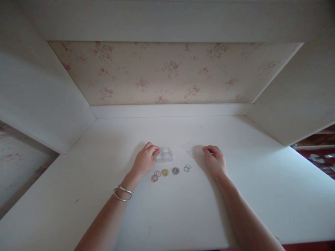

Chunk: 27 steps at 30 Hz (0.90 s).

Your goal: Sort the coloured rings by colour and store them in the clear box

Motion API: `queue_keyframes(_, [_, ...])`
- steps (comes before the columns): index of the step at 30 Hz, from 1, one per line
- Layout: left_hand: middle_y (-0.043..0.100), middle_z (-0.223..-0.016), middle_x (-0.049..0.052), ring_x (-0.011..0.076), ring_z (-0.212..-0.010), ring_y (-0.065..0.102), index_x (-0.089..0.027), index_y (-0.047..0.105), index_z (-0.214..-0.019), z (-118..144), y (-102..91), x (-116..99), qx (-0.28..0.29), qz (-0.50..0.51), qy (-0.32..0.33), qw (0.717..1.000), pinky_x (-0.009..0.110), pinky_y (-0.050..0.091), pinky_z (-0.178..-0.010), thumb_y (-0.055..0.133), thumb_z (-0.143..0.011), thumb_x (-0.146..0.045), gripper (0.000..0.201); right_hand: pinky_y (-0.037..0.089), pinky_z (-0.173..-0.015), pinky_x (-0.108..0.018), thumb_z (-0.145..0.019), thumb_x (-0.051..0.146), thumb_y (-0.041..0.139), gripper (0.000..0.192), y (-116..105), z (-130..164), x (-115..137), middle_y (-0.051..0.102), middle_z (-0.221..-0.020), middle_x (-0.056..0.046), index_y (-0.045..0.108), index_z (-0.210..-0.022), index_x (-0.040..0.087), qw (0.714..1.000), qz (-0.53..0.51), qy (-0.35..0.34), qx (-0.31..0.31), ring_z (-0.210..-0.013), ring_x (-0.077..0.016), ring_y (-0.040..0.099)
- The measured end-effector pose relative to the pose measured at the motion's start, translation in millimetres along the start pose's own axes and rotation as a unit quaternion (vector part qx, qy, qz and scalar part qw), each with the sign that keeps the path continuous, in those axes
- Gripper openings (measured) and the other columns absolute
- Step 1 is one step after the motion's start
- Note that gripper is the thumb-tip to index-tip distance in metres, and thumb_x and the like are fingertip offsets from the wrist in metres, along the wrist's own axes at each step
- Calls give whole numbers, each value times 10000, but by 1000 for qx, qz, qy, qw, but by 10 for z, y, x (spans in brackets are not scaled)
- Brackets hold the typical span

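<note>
My left hand (145,161) rests on the white desk (167,209), its fingertips touching the left side of a small clear plastic box (164,154). My right hand (215,160) lies to the right, fingertips on the edge of a clear flat lid (191,147). Just in front of the box lie small coloured rubber bands in a row: red ones (155,175), a yellow one (164,172), a purple one (175,170) and green ones (186,168). Two silver bangles (123,192) circle my left wrist.
The desk sits in a white alcove with side panels (39,104) left and right and a floral back wall (170,73). A low white ledge (170,110) runs along the back. Dark red furniture with shiny objects (320,160) shows at the far right.
</note>
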State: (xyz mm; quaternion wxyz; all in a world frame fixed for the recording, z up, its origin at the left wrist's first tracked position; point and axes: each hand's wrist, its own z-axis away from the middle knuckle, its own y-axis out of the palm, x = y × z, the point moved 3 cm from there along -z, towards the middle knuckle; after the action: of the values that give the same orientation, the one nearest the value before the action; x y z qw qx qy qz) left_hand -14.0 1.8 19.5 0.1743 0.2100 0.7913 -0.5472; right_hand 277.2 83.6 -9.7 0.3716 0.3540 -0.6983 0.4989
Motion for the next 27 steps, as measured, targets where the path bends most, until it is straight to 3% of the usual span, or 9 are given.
queue_keyframes(5, [567,-832,11,126,-747,555,-207,657,-852,-38,57,-9,21,20,1,1000,238,425,-705,452,-902,-265,218,410,-695,-300,-751,397,544,254,4,-3,-20,624,-849,-50,661,-761,172,1000,10,-4,-2,-744,-171,562])
queue_keyframes(10, [594,-819,16,126,-734,539,-182,641,-907,63,-191,63,-56,52,-27,997,234,411,-692,431,-910,-303,242,408,-651,-272,-774,410,523,269,-23,71,55,619,-853,-43,655,-773,175,999,28,-31,-13,-676,-143,542])
queue_keyframes(12, [597,-786,8,123,-686,525,-182,639,-901,185,-289,106,-48,62,-47,996,232,405,-661,440,-904,-341,255,401,-626,-257,-802,412,501,274,-10,220,214,617,-838,-34,650,-784,183,996,52,-75,-3,-629,-126,517])
queue_keyframes(14, [591,-734,-5,118,-643,514,-190,643,-898,339,-343,139,-5,77,-59,995,225,397,-625,446,-898,-367,265,392,-603,-241,-835,405,476,273,65,458,445,620,-798,-22,648,-817,195,988,71,-127,48,-599,-117,505])
queue_keyframes(16, [581,-693,-13,116,-617,502,-195,648,-864,488,-362,147,47,82,-55,994,221,384,-595,441,-896,-375,276,395,-607,-223,-869,375,440,265,206,749,697,636,-769,-12,648,-856,212,974,89,-159,136,-610,-114,531])
queue_keyframes(19, [590,-702,-8,117,-627,506,-196,648,-829,626,-357,125,94,81,-40,991,222,380,-593,434,-897,-370,284,381,-583,-224,-884,365,427,267,485,1147,1011,677,-784,-9,633,-1024,267,922,186,-190,280,-630,-132,586])
queue_keyframes(20, [594,-708,-5,118,-635,510,-197,648,-825,644,-349,113,104,78,-36,991,223,381,-598,433,-897,-363,281,376,-580,-229,-888,371,423,262,569,1238,1087,683,-787,-13,638,-1003,276,902,223,-204,308,-651,-145,603])
queue_keyframes(23, [602,-711,4,127,-656,521,-201,646,-793,647,-319,82,126,61,-23,990,227,386,-611,437,-893,-336,268,378,-599,-254,-908,362,389,285,755,1362,1213,697,-823,-44,653,-914,257,859,303,-225,346,-705,-183,635])
queue_keyframes(27, [630,-756,14,138,-706,547,-213,651,-798,640,-291,56,143,58,-7,988,227,399,-638,431,-895,-297,255,382,-647,-270,-912,289,373,310,854,1354,1223,706,-828,-50,672,-842,247,842,322,-235,363,-725,-188,649])
